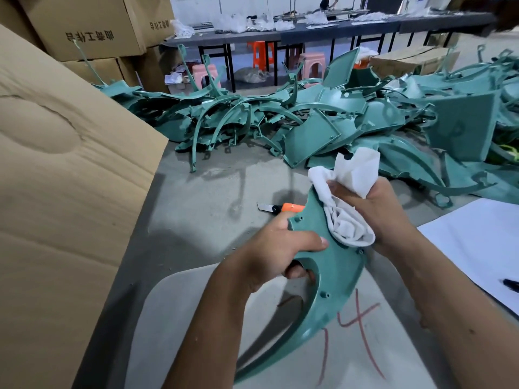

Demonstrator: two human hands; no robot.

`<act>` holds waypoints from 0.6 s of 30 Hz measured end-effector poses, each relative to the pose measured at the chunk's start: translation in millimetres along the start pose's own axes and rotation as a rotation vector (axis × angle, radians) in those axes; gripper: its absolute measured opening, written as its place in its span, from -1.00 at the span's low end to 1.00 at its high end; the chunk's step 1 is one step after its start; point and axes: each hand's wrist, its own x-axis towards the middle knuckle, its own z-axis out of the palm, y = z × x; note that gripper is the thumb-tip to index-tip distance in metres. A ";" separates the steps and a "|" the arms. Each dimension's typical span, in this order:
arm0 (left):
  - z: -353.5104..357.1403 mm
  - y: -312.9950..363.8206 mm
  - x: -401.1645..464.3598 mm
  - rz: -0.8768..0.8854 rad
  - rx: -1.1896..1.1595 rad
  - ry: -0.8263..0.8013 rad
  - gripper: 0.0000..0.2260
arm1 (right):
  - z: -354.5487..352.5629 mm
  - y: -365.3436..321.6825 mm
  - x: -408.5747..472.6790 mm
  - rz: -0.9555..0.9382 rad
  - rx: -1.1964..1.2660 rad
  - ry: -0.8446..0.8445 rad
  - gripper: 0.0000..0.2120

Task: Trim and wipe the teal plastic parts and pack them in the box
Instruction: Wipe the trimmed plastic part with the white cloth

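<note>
A curved teal plastic part (337, 273) is held upright in front of me. My left hand (275, 248) grips its left edge, thumb across the face, and also holds an orange utility knife (280, 207) whose blade points left. My right hand (376, 211) clutches a white cloth (345, 220) and presses it against the part's upper face. A large pile of teal parts (323, 122) lies on the floor beyond. The open cardboard box (56, 178) stands at my left, its flap toward me.
A grey board marked with red writing (351, 346) lies below the hands. White sheet (477, 248) with a black pen at right. Stacked cartons (92, 26) at the back left; long tables and plastic stools (310, 66) behind the pile.
</note>
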 end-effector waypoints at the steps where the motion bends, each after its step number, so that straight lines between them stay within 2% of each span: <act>1: -1.3 0.4 -0.1 0.034 -0.012 0.018 -0.88 | 0.9 -1.8 -0.1 0.002 0.016 0.014 -0.72; 4: -6.5 -0.7 -1.1 0.097 -0.026 0.113 -0.87 | 5.5 -2.3 -0.5 0.009 0.046 0.103 -0.76; 5: -8.4 -1.7 -1.1 0.119 -0.017 0.123 -0.93 | 6.9 -2.4 -0.6 0.007 0.066 0.127 -0.78; 7: -10.7 -3.3 -3.0 0.166 -0.036 0.135 -0.96 | 8.8 -3.7 -1.7 0.010 0.094 0.113 -0.83; 8: -11.7 -4.1 -2.8 0.179 -0.070 0.177 -0.94 | 9.3 -4.5 -2.9 0.017 0.080 0.099 -0.87; 10: -17.1 -5.4 -2.6 0.183 -0.196 0.315 -0.70 | 9.1 -5.3 -4.4 0.028 0.053 0.089 -0.87; 12: -24.6 -8.1 -1.7 0.212 -0.307 0.419 -0.72 | 8.3 -4.1 -2.7 0.059 0.106 0.084 -0.86; 15: -26.6 -6.8 -1.7 0.269 -0.373 0.467 -0.75 | 9.4 -0.1 -0.5 0.176 0.285 0.077 -0.79; 17: -24.9 -4.0 0.9 0.311 -0.463 0.521 -0.65 | 10.1 3.4 0.1 0.200 0.361 0.147 -0.94; 18: -26.0 -1.9 2.3 0.336 -0.531 0.552 -0.63 | 11.0 3.3 -1.4 0.198 0.387 0.178 -0.93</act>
